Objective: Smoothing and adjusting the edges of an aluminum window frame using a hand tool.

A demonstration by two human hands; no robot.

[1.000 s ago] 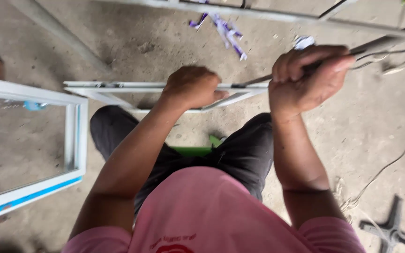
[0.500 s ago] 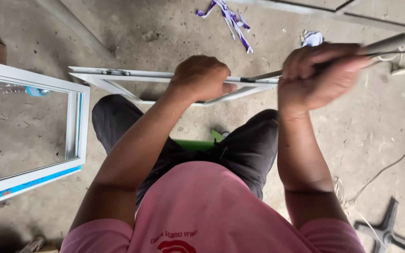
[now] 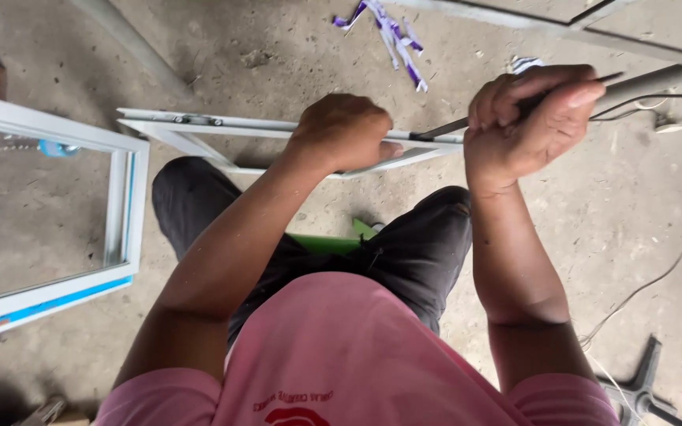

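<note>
A bare concrete floor (image 3: 609, 237) fills the view, and everything lies low on it because the person sits over the work on a green stool (image 3: 327, 241) with knees spread, so the piece falls between the legs and within easy reach of both arms. Leaning at the left is a large white window frame (image 3: 124, 205) with a blue strip along its lower rail, set aside and apart from the hands. In front of the knees lies a smaller white frame section (image 3: 199, 126), long and flat, running across the view; it seems placed crosswise so that one hand can pin it while the other works at it. The left hand (image 3: 345, 132) rests on top of this section near its right end, its fingers (image 3: 372, 150) curled down over the far edge and clenched on the profile, pressing it to the floor. The right hand (image 3: 534, 118) is raised just to the right, closed in a fist around the grey handle of a long thin tool (image 3: 641, 83); the dark shaft runs out of the fist leftward and meets the section just beside the left thumb, so the worked spot sits between the two hands. Purple and white tape scraps (image 3: 392, 31) lie farther off, and a thin cable (image 3: 657, 276) trails on the right.
</note>
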